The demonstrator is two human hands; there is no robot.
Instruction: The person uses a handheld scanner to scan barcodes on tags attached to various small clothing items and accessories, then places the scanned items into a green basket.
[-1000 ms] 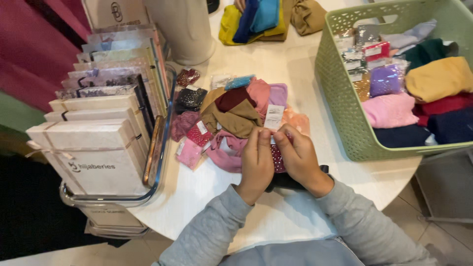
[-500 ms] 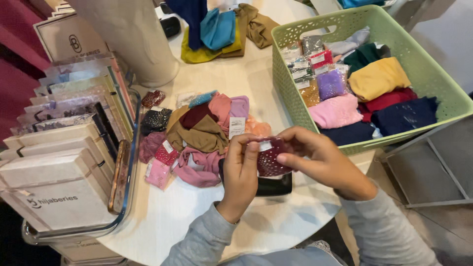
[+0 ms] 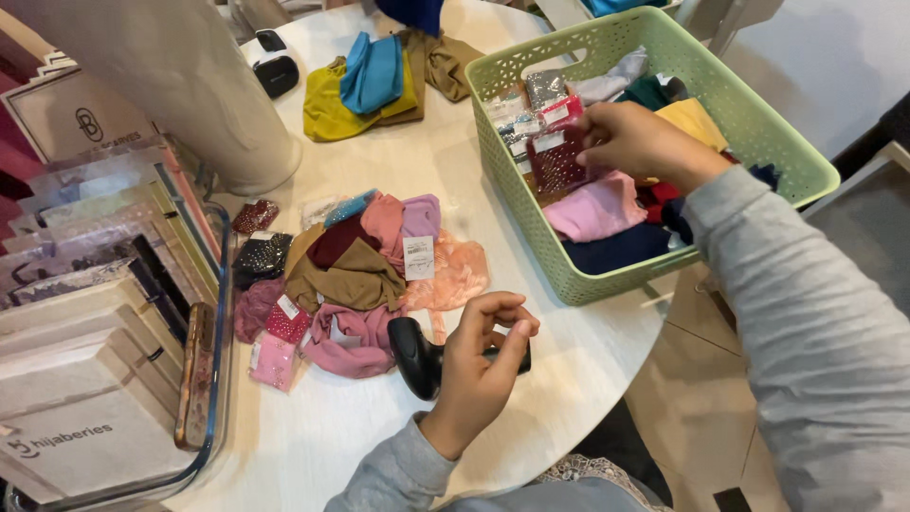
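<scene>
My right hand [image 3: 633,142] reaches into the green plastic basket [image 3: 802,169] and is shut on a dark red sparkly packet [image 3: 557,159] with a white label, holding it among other small packets at the basket's left side. My left hand [image 3: 479,370] hovers near the table's front edge, with its fingers curled together and nothing visible in them. It sits just over a black handheld scanner [image 3: 413,353] lying on the round white table [image 3: 531,379]. A pile of folded pink, maroon, brown and peach fabrics [image 3: 360,275] lies left of the scanner.
The basket holds folded pink, yellow, navy and red cloths. A clear bin [image 3: 220,313] of white boxes stands at the left. Behind it is a white cylinder [image 3: 204,104]. Yellow, blue and brown cloths [image 3: 374,85] and a small black device [image 3: 276,71] lie at the back.
My right hand has carried the dark red packet from in front of me up and right into the basket. My left hand has let go of it and stayed over the scanner.
</scene>
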